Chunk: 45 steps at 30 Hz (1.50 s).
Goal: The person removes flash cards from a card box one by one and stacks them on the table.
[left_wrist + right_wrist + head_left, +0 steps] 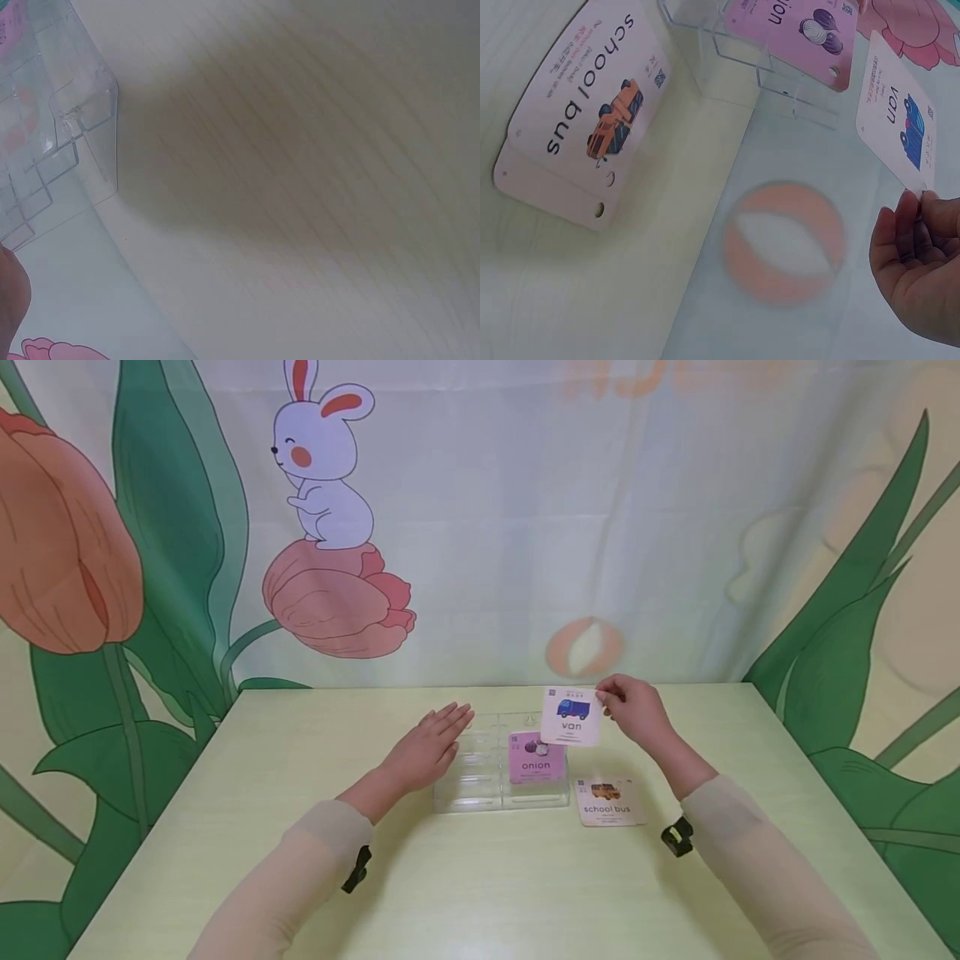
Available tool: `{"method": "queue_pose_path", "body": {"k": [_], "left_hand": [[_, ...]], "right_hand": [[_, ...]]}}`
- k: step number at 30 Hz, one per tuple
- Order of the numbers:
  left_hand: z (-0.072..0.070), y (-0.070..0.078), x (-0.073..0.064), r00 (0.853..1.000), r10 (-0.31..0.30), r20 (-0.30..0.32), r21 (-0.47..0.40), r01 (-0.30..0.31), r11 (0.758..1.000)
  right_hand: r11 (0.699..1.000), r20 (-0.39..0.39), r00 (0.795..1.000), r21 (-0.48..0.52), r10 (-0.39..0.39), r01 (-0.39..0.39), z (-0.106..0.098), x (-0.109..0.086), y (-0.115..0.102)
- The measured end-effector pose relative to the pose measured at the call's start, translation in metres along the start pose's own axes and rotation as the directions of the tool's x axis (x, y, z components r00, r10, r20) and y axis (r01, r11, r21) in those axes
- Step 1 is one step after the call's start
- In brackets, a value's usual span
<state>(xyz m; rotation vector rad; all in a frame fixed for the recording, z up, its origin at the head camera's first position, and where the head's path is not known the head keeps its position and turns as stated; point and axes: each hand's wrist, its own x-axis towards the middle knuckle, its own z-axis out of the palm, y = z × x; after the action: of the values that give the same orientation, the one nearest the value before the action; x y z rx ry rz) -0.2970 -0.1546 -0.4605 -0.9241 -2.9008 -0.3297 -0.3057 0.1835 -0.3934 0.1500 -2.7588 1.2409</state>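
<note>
My right hand (639, 712) pinches a white flashcard with a blue van (572, 727) by its right edge, upright above the back right of a clear plastic tiered stand (468, 803). In the right wrist view, thumb and fingertips grip a corner of that van card (892, 109). A pink onion flashcard (536, 766) leans in the stand's right column, and the van card overlaps its top corner in the head view. At the stand's left side, my left hand (423, 753) has its fingers straight and together, right against the edge. Only a bit of it shows in the left wrist view.
A school bus flashcard (611, 810) lies on the table to the right of the stand, with another card beneath it in the right wrist view. Behind the pale wooden table (480, 893) hangs a curtain (480, 527) printed with a rabbit and tulips.
</note>
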Motion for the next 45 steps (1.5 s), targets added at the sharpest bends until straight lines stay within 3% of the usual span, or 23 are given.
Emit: {"method": "queue_pose_path", "body": {"k": [21,37,45], "left_hand": [[-0.001,-0.001,0.001,1.0,0.0,-0.001,-0.003,0.0,1.0],[0.001,0.0,0.001,1.0,-0.008,0.001,0.005,0.008,1.0],[0.002,0.0,0.001,1.0,-0.009,-0.002,0.004,0.009,1.0]], "right_hand": [[0.992,0.032,0.991,-0.012,0.13,-0.129,-0.014,-0.018,0.03],[0.979,0.09,0.976,-0.045,0.201,-0.197,-0.001,-0.037,0.073],[0.98,0.141,0.971,-0.062,0.194,-0.187,0.004,-0.044,0.086]]}}
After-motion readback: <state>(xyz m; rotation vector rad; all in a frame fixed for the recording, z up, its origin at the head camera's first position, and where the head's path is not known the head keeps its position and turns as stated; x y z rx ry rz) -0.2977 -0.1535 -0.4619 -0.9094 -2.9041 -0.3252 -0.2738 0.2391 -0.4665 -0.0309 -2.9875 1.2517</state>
